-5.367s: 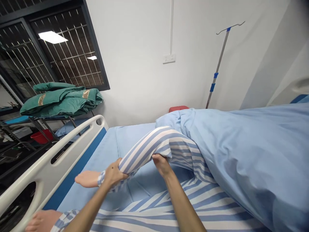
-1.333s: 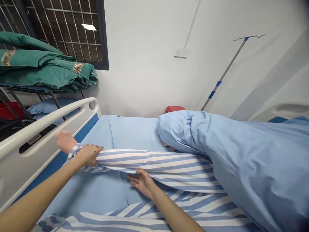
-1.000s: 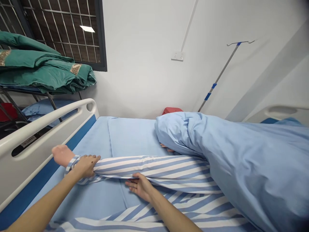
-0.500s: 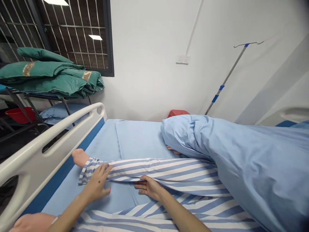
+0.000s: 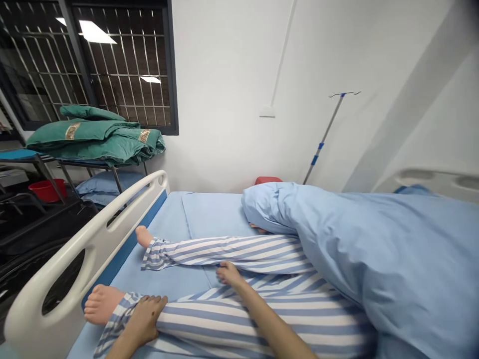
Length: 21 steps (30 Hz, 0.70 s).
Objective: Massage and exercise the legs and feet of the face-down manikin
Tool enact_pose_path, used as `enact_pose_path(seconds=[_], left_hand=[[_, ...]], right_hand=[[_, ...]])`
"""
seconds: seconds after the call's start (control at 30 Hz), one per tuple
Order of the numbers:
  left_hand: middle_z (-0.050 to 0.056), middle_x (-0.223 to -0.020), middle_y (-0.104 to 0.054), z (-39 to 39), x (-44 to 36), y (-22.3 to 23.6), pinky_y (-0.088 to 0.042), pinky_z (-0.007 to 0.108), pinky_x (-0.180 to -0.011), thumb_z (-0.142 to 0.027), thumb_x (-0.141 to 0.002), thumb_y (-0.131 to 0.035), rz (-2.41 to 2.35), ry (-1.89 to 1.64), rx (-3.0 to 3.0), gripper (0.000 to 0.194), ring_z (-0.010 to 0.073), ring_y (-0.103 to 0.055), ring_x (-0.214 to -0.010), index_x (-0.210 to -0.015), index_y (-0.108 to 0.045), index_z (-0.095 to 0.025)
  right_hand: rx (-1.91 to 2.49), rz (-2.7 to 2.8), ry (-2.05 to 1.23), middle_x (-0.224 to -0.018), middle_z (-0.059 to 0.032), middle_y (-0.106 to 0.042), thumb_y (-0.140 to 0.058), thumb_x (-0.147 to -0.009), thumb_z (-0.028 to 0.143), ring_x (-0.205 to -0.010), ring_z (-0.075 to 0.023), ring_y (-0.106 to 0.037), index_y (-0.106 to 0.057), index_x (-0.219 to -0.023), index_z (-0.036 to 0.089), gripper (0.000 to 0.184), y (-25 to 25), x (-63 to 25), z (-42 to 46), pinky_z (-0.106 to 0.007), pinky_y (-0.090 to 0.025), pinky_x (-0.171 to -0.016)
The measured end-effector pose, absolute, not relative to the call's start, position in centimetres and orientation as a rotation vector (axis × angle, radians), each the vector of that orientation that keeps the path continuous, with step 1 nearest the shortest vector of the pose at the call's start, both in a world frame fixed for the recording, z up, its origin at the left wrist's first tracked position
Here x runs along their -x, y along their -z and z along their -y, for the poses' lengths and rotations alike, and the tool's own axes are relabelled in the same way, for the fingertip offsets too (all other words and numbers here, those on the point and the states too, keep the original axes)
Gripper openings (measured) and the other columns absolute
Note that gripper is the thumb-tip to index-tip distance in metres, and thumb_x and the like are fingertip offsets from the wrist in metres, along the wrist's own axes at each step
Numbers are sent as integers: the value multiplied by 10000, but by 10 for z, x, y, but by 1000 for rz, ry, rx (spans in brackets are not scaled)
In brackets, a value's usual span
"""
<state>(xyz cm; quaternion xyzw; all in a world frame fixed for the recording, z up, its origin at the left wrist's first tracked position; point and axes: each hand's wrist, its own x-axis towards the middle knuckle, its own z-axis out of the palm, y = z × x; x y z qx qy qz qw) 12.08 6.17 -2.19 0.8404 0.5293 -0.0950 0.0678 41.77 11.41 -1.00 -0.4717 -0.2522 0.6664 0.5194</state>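
- So, my left hand [image 5: 147, 316] clasps the near lower leg of the striped pajama trousers [image 5: 209, 321].
- Right hand [image 5: 229, 274] curls at the far trouser leg [image 5: 262, 253]; can't tell if gripping.
- Trousers lie along blue bedsheet [image 5: 209, 212].

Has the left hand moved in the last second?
Yes: judged against the white footboard, the left hand has shifted toward the camera, from the far striped leg to the near striped leg.

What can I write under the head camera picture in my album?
Left hand on the nearer striped trouser leg, right hand by the farther leg, on a bed.
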Motion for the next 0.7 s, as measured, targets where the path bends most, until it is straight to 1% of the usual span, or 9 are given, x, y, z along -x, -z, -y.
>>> enact_pose_path(seconds=[0.07,0.13,0.23,0.3,0.37,0.4,0.47,0.57,0.7], left_hand=[[91,-1128,-609,-60,-121,18,-377,404,-887,-142,-503,-489,-1598,284,-2571,704,271,-546,-1018,-1204,-489,-209],[100,-1121,-616,-59,-121,12,-381,405,-878,-135,-517,-477,-1590,288,-2607,694,269,-554,-1014,-1209,-490,-190],[97,-1096,-630,-55,-120,-5,-390,403,-852,-135,-533,-471,-1588,306,-2654,674,269,-569,-985,-1204,-495,-195],[90,-1096,-631,-52,-119,-24,-386,402,-852,-140,-539,-470,-1592,300,-2687,666,270,-566,-990,-1200,-495,-207],[86,-1094,-632,-49,-119,-46,-382,401,-852,-144,-544,-468,-1593,280,-2720,655,270,-562,-996,-1196,-498,-213],[85,-1088,-634,-47,-120,-56,-381,404,-849,-146,-548,-466,-1595,271,-2736,650,272,-563,-990,-1193,-500,-213],[88,-1066,-639,-43,-121,-74,-384,413,-836,-145,-554,-459,-1600,264,-2775,643,280,-568,-966,-1193,-501,-206],[104,-1046,-643,-37,-124,-87,-392,424,-816,-143,-566,-448,-1615,273,-2815,633,296,-570,-945,-1196,-505,-180],[88,-1060,-641,-28,-124,-84,-403,406,-819,-126,-576,-428,-1679,240,-2788,607,278,-578,-950,-1169,-526,-211]], right_hand=[[1155,662,-1521,-653,-11,-618,-684,-546,187,-580,-134,-559,-562,-822,155,303,-2,-418,-79,-207,-324,-477],[1091,704,-1545,-691,-39,-638,-660,-590,253,-571,-139,-569,-571,-818,147,267,-7,-419,-35,-203,-315,-452],[943,747,-1713,-631,-52,-624,-624,-633,293,-485,-110,-534,-581,-700,127,185,6,-417,36,-195,-276,-415],[956,704,-1883,-646,-61,-639,-629,-624,269,-491,-118,-556,-598,-740,131,183,21,-413,73,-193,-285,-424],[984,549,-1967,-746,-60,-668,-636,-606,243,-581,-155,-615,-594,-885,178,290,34,-408,92,-198,-326,-462],[964,443,-1949,-796,-54,-673,-641,-597,242,-646,-177,-636,-578,-918,204,330,39,-406,96,-208,-354,-490],[845,243,-1821,-833,-27,-663,-655,-579,252,-762,-205,-645,-562,-855,224,292,43,-405,94,-243,-411,-564],[648,89,-1669,-781,3,-633,-666,-560,240,-850,-216,-623,-529,-687,210,190,42,-408,83,-310,-458,-703],[585,73,-1684,-816,-5,-623,-668,-561,255,-905,-240,-595,-550,-683,215,175,37,-413,83,-370,-463,-775]])
